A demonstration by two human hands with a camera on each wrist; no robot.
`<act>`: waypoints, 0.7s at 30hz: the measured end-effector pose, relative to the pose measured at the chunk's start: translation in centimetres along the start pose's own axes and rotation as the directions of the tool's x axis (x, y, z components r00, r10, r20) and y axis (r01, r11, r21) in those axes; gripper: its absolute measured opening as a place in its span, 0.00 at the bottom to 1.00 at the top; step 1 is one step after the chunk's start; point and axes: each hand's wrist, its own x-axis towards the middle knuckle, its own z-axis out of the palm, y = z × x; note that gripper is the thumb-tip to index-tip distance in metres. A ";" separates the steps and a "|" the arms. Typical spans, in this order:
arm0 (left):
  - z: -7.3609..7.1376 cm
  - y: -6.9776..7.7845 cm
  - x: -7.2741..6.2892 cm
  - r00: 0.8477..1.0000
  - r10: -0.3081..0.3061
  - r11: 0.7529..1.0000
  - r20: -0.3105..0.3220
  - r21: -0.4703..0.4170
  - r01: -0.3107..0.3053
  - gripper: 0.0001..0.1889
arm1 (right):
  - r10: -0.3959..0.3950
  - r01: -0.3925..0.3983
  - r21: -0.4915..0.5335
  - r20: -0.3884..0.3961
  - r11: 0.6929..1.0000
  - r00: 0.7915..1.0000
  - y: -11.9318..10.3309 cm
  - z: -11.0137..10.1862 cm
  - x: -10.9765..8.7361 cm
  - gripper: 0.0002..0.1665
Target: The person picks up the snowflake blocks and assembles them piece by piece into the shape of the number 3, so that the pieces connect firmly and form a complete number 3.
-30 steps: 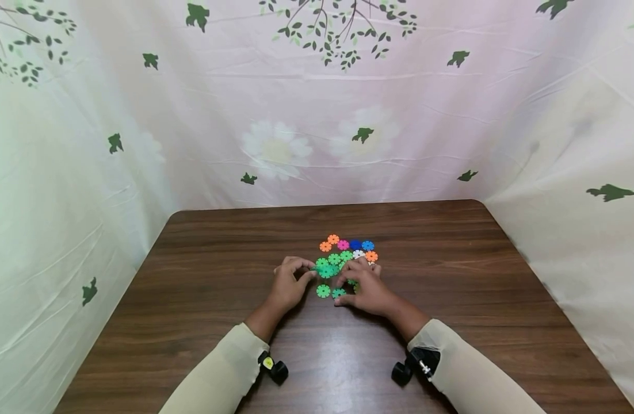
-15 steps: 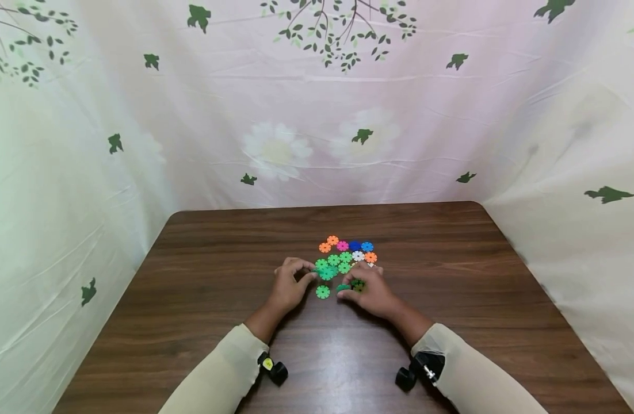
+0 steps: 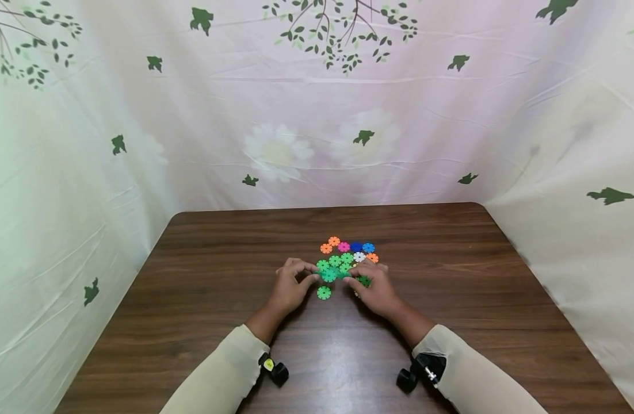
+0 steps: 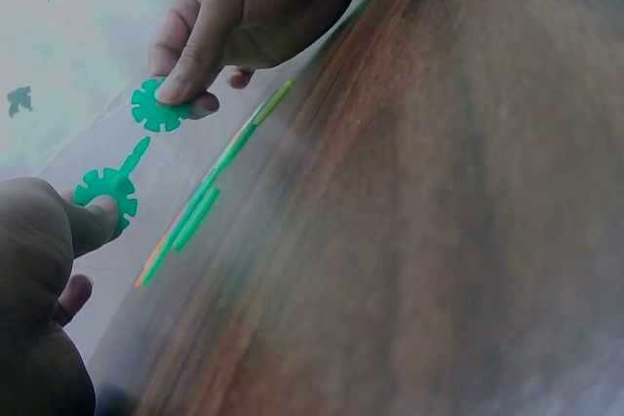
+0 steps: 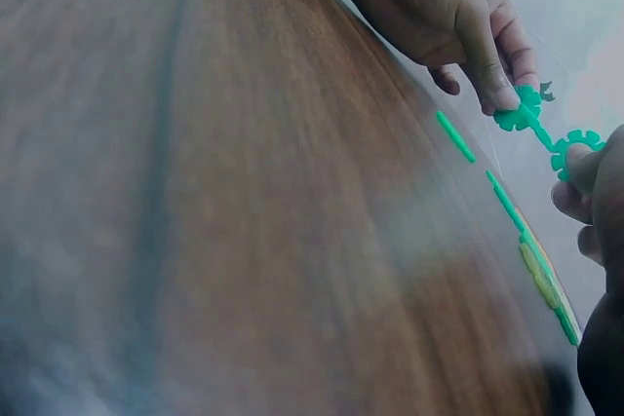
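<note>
My left hand (image 3: pixel 290 286) pinches a green interlocking disc (image 4: pixel 105 192) between thumb and fingers. A second green disc (image 4: pixel 135 156) is slotted into it and shows edge-on in the left wrist view. My right hand (image 3: pixel 377 291) pinches another green disc (image 5: pixel 575 155) by its side, held up near the joined pair. In the left wrist view a small gap shows between this disc and the pair. Both hands are over the table, with more discs lying beneath and behind them. A single light green disc (image 3: pixel 324 292) lies in front, between the hands.
Behind the hands, several discs lie flat on the brown wooden table (image 3: pixel 224 241): orange (image 3: pixel 325 248), pink (image 3: pixel 344 246), blue (image 3: pixel 368 247), white (image 3: pixel 359 257) and light green (image 3: pixel 347 258). Dark green discs (image 3: pixel 365 281) lie partly under the right hand. A patterned cloth (image 3: pixel 317 103) surrounds the table.
My right hand has picked up a green disc from the table's near side and brought it up beside the joined discs. The left hand has stayed nearly still.
</note>
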 end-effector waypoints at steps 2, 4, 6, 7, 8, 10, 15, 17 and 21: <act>0.0 0.0 0.0 1.000 0.004 1.000 0.003 0.000 -0.004 0.03 | 0.012 -0.012 0.001 0.009 1.000 1.000 -0.1 -0.1 0.0 0.03; 0.0 0.0 0.0 1.000 0.007 1.000 0.005 -0.001 -0.007 0.03 | 0.030 -0.030 -0.005 0.016 1.000 0.999 -0.2 -0.1 -0.1 0.03; 0.0 0.0 0.0 1.000 0.005 1.000 0.005 0.001 -0.005 0.03 | 0.053 -0.053 -0.006 0.029 0.999 0.998 -0.3 -0.2 -0.1 0.03; 0.0 0.0 0.0 1.000 0.004 1.000 0.005 0.002 -0.004 0.04 | 0.064 -0.063 -0.006 0.036 0.998 0.997 -0.4 -0.2 -0.1 0.04; 0.0 0.0 0.0 1.000 0.002 1.000 0.005 0.001 -0.002 0.04 | 0.072 -0.072 -0.006 0.043 0.997 0.996 -0.4 -0.2 -0.1 0.04; -0.1 0.1 0.0 1.000 -0.003 1.000 0.007 -0.002 0.003 0.04 | 0.087 -0.087 -0.006 0.056 0.996 0.995 -0.5 -0.3 0.0 0.03; -0.2 0.2 0.0 1.000 -0.010 1.000 0.017 -0.007 0.010 0.04 | 0.100 -0.099 -0.008 0.069 0.995 0.993 -0.5 -0.3 0.1 0.03; -0.2 0.2 0.0 1.000 -0.007 1.000 0.018 -0.005 0.007 0.04 | 0.100 -0.100 -0.013 0.069 0.995 0.993 -0.6 -0.2 0.1 0.04; -0.1 0.3 0.0 1.000 -0.001 1.000 0.023 -0.010 0.002 0.04 | 0.095 -0.094 -0.026 0.067 0.995 0.993 -0.6 -0.2 0.1 0.04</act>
